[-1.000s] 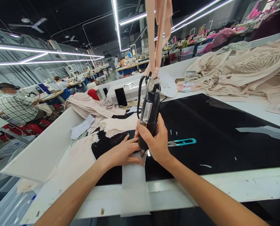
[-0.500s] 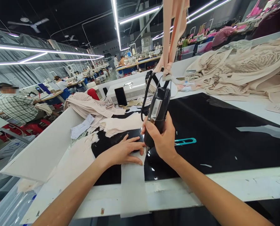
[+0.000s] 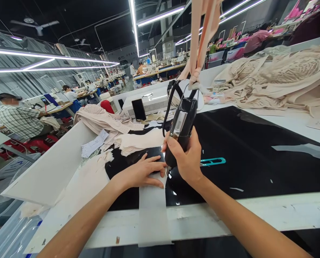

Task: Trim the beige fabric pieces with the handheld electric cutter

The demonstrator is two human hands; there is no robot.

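My right hand [image 3: 190, 165] is wrapped round a black handheld power tool [image 3: 182, 118] with a silver panel on its side. The tool tilts over the right edge of a pale strip [image 3: 153, 211], its narrow metal tip close to the strip; whether they touch, I cannot tell. My left hand [image 3: 142, 173] lies with spread fingers on the strip and the glossy black sheet [image 3: 243, 154], holding nothing. The strip runs down over the table's front edge. Just right of my right hand lies a pair of teal thread snips [image 3: 213, 162].
Peach cloth bands [image 3: 199, 43] hang above the tool, tied to it. A white vented box [image 3: 149, 104] and a phone [image 3: 138, 109] stand behind. Beige fabric [image 3: 278, 79] is heaped at right, more cloth [image 3: 98, 118] at left. A seated person [image 3: 17, 114] works beyond the left panel [image 3: 52, 168].
The whole view has shifted very slightly. Both hands, the tool and the strip keep nearly the same places relative to one another.
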